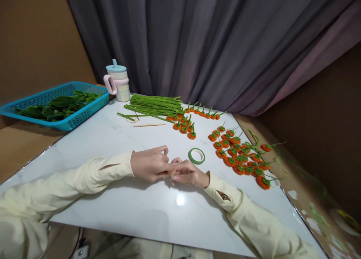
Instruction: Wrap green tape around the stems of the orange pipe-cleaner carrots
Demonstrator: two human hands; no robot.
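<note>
Above the middle of the white table (113,210), my left hand (150,164) and my right hand (187,172) meet, fingertips pinched together. Whatever sits between the fingers is tiny and mostly hidden; I cannot make out what it is. Just beyond my right hand lies a roll of green tape (196,156). To the right spreads a group of small orange pumpkins with green tops (238,169), made of fuzzy stems, several with thin wires sticking up. Farther back are more little orange pumpkins (184,130) with thick green stems.
A bundle of green pipe cleaners (155,104) lies at the back, with a thin wooden stick (149,125) before it. At left stands a blue basket (69,121) of green leaf pieces. A lidded tumbler (122,86) stands beside it. A grey curtain (180,44) hangs behind.
</note>
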